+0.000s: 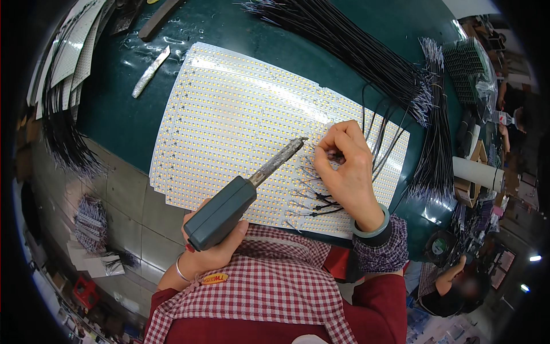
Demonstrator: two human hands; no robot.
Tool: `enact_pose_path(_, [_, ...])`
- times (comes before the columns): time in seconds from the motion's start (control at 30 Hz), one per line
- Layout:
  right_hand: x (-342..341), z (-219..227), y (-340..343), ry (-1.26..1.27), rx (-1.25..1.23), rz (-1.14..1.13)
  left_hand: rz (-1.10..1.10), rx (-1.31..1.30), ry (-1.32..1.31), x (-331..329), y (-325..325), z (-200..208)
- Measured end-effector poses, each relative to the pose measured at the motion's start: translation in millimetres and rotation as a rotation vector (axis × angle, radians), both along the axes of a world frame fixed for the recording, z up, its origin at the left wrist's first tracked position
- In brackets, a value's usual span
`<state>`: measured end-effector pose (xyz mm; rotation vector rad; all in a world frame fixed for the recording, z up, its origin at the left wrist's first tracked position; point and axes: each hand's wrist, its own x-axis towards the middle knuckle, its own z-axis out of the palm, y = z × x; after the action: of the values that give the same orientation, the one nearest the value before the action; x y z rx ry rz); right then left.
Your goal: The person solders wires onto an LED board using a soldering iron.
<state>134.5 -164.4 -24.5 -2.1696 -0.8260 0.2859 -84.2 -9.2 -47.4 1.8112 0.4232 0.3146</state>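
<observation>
My left hand [220,247] is closed round the dark grey handle of a soldering iron [224,211], its metal barrel slanting up and right across a stack of white LED boards [240,114]. The tip hangs over the boards, just left of my right fingers. My right hand [352,166] is closed in a pinch above the right part of the stack, with a dark bit of black wire [337,155] showing inside the curled fingers. Several black wires [325,202] with thin split ends lie along the board below that hand; others [381,135] run out behind it. The exact pinch point is hidden.
Thick bundles of black wires [349,40] lie at the back and right [436,132] of the green table [120,123]. A knife-like tool wrapped in silver [151,71] rests left of the boards. More boards with wires [71,51] hang far left. Another person [452,286] sits at lower right.
</observation>
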Motion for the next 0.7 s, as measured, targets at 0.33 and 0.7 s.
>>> enact_pose_path(0.33, [1.3,2.7,-2.1,0.102,0.061,-0.06,0.028,-0.001,0.009,-0.1,0.4,0.4])
enact_pose_path(0.7, [-0.6,3.7,1.0,0.074,0.037,-0.045,0.005,0.017,-0.018,2.0,0.5,0.8])
